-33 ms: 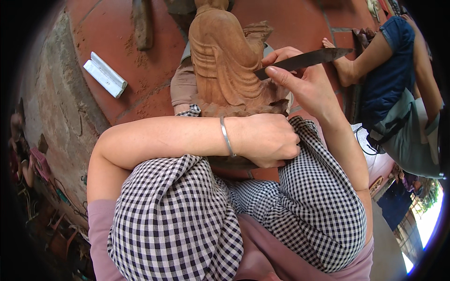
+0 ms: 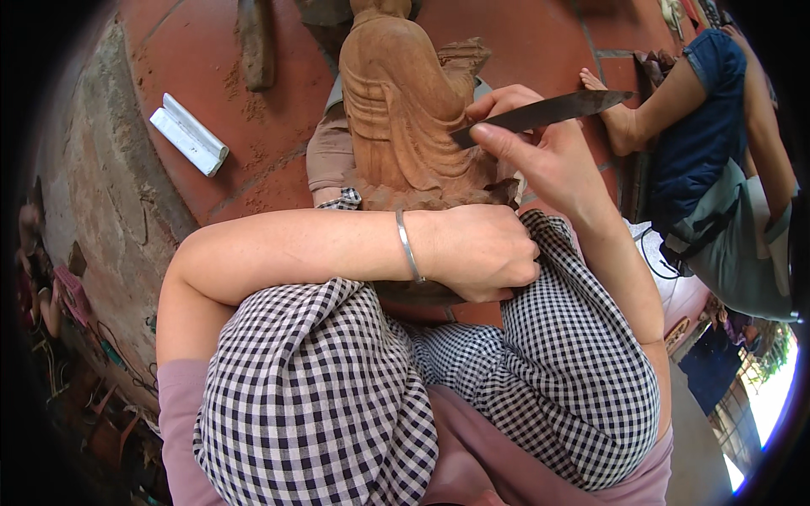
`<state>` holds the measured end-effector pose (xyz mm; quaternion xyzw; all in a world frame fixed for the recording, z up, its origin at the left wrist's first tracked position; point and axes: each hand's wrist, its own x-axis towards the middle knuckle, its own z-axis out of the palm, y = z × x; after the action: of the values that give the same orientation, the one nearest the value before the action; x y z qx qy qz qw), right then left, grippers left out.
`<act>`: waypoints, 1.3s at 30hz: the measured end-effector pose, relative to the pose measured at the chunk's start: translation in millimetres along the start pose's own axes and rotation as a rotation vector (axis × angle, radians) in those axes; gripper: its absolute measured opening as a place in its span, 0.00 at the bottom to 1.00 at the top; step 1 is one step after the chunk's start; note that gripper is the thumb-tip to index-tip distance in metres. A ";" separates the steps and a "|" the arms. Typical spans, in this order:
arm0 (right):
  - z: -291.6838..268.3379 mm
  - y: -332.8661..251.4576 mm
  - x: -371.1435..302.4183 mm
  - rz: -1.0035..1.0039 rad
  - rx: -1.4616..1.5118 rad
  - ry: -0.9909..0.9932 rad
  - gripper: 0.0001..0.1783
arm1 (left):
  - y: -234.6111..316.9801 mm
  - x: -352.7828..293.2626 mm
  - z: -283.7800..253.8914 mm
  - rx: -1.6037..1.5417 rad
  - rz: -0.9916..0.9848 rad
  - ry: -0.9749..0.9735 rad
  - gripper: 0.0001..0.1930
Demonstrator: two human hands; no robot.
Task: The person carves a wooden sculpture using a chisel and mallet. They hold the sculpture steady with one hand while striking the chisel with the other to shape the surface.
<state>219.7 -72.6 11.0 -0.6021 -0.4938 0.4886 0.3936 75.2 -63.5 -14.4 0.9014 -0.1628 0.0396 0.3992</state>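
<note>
A carved brown wooden statue of a robed figure (image 2: 396,110) stands before me, its back and side in view and the top of its head cut off by the frame. My right hand (image 2: 540,148) pinches a flat, dark, pointed metal file (image 2: 574,105) between thumb and fingers. One end of the file lies at the statue's side, under the carved sleeve; its tapered end points right. Across the near side of the statue's base lies my left forearm. My left hand (image 2: 485,253), with a silver bracelet at its wrist, is closed into a fist there; whatever its curled fingers hold is hidden.
Wood dust and a white angled piece (image 2: 190,135) lie on the red tile floor, with a wooden mallet-like block (image 2: 256,46) beyond. A rough stone slab (image 2: 110,143) runs along the left. Another person's bare foot (image 2: 620,122) and leg are close on the right.
My right hand and the file have shifted slightly left and nearer to me along the statue's side. The left hand and the statue have not visibly moved.
</note>
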 end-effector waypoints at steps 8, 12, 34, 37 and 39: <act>-10.9 5.6 0.4 0.183 0.019 0.011 0.14 | 0.0 -1.5 1.3 0.001 0.005 0.034 0.10; -0.2 -4.7 0.3 0.255 0.071 0.023 0.16 | 0.8 -1.0 -0.2 -0.004 -0.012 0.008 0.10; -1.4 2.9 6.0 0.119 0.047 0.006 0.15 | -0.8 -0.6 0.3 -0.010 0.006 0.008 0.09; -2.2 2.6 4.9 0.101 -0.006 -0.005 0.16 | 0.7 0.5 -2.7 -0.012 -0.010 -0.009 0.09; -1.9 4.2 5.8 0.084 -0.023 -0.021 0.16 | 0.8 -1.1 -2.0 -0.014 -0.016 -0.001 0.10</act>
<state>222.7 -67.8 6.2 -0.6218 -0.4778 0.5052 0.3605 74.1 -62.3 -12.7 0.8999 -0.1559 0.0346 0.4059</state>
